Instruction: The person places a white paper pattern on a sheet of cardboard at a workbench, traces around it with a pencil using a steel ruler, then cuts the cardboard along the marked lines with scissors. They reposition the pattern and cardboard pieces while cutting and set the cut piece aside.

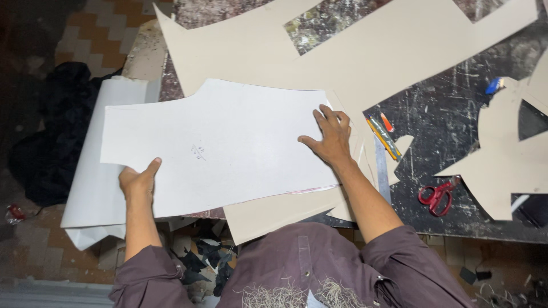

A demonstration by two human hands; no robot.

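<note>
Your left hand (137, 181) is clamped on the near left edge of the white pattern sheet (217, 148), thumb on top and fingers hidden beneath it. Your right hand (330, 137) lies flat on the sheet's right end, fingers spread and pressing down, gripping nothing. The white pattern sheet rests across the front of the dark scratched worktable (451, 120), its left part overhanging the table edge above a roll of white paper (91, 188) that hangs down the side. Under the sheet lies beige card (268, 214), jutting out at the near edge, and a larger beige card with cut-out openings (365, 51) covers the far part of the table, touching the sheet's upper edge. Just right of your right hand sit a metal ruler (382, 168), a yellow pencil (383, 138) and a small orange marker (387, 122). Red-handled scissors (436, 195) lie farther right, near another cut beige card piece (505, 165). Dark fabric (57, 125) is heaped on the tiled floor to the left, and scraps (202, 265) lie below the table edge.
</note>
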